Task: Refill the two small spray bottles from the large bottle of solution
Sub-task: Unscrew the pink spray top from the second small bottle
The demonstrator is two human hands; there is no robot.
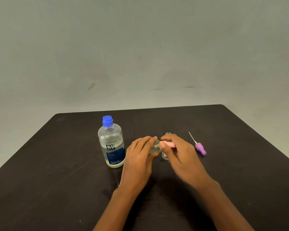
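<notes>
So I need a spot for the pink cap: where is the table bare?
Bare table lies left of the large bottle, right of the purple sprayer, and along the far edge. Crowded: between bottle and sprayer, where the left hand grips a small bottle and the right hand pinches the pink cap.

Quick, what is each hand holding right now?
Left hand: grips the small clear bottle.
Right hand: pinches the pink spray cap.
</notes>
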